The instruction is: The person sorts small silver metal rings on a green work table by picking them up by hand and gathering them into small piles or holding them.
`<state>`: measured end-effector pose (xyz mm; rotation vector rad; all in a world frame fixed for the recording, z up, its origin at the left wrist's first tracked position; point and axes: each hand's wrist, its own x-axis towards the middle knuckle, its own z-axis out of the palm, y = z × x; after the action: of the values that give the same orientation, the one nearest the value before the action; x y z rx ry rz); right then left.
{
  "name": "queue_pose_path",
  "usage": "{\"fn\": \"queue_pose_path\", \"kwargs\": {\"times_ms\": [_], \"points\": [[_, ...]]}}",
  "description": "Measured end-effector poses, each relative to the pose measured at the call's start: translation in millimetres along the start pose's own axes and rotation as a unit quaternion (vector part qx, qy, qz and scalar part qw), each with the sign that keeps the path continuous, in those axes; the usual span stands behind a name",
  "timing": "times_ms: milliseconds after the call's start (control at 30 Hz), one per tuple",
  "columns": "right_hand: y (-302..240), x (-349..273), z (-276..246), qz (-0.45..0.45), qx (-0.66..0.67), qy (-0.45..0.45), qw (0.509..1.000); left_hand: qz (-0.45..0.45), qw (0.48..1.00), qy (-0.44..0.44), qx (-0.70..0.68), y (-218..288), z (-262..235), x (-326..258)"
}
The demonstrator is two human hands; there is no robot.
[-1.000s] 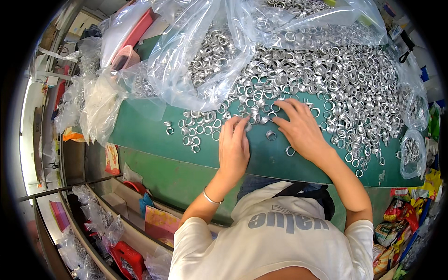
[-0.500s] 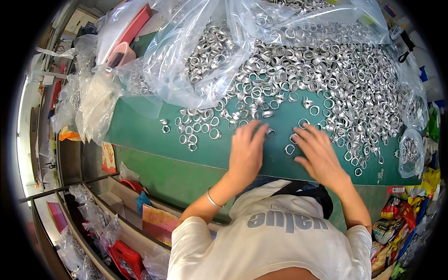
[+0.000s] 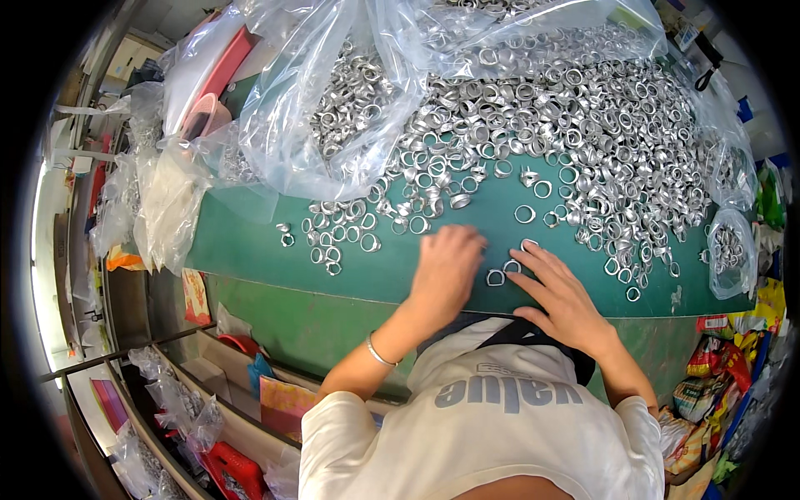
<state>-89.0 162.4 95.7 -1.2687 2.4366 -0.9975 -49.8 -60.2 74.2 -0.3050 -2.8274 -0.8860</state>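
Observation:
Silver-coloured metal rings lie heaped over the far and right side of a green tabletop. My left hand, with a bangle at the wrist, is over the table near the front edge. Its fingers are curled inward and slightly blurred, and whatever they hold is hidden. To its right, my right hand lies low with the fingers spread. Its fingertips touch or nearly touch a few loose rings; one ring lies between the two hands. A looser group of rings sits left of my left hand.
Clear plastic bags full of rings cover the back of the table. A small bag of rings stands at the right edge. Pink baskets are at the far left. Shelving with bags and a red plastic item stands lower left.
My left fingers have curled in, and the ring beside them is no longer visible. Two rings by my right hand have shifted toward the front edge. The whole view has shifted slightly.

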Motion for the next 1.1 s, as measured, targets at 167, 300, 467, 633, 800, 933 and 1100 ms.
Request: {"fn": "queue_pose_path", "kwargs": {"times_ms": [167, 300, 467, 633, 800, 933, 1100], "points": [[21.9, 1.6, -10.0, 0.04, -0.123, 0.174, 0.976, -0.09, 0.974, 0.164, 0.131, -20.2, -11.4, 1.9], [36.0, 22.3, -13.2, 0.063, -0.255, 0.158, 0.952, -0.094, 0.981, 0.156, 0.065, -11.7, -5.1, 2.5], [51.1, 21.2, -31.3, 0.08, -0.288, 0.21, 0.931, -0.066, 0.985, 0.151, 0.05, 1.7, -5.2, 2.7], [65.7, 10.0, -49.1, 0.137, -0.345, 0.336, 0.866, -0.028, 0.994, 0.085, -0.059, 7.6, 5.3, 0.6], [45.7, 40.2, -30.5, 0.082, -0.245, 0.216, 0.942, 0.09, 0.996, -0.019, -0.01, 26.8, 9.4, 32.2], [52.2, 64.2, -24.6, 0.077, -0.303, 0.169, 0.935, 0.121, 0.99, -0.053, 0.05, 24.6, 15.9, 63.4], [47.3, 56.2, -35.5, 0.08, -0.276, 0.144, 0.947, 0.049, 0.993, -0.035, 0.105, -3.5, 19.2, 62.7]]}}
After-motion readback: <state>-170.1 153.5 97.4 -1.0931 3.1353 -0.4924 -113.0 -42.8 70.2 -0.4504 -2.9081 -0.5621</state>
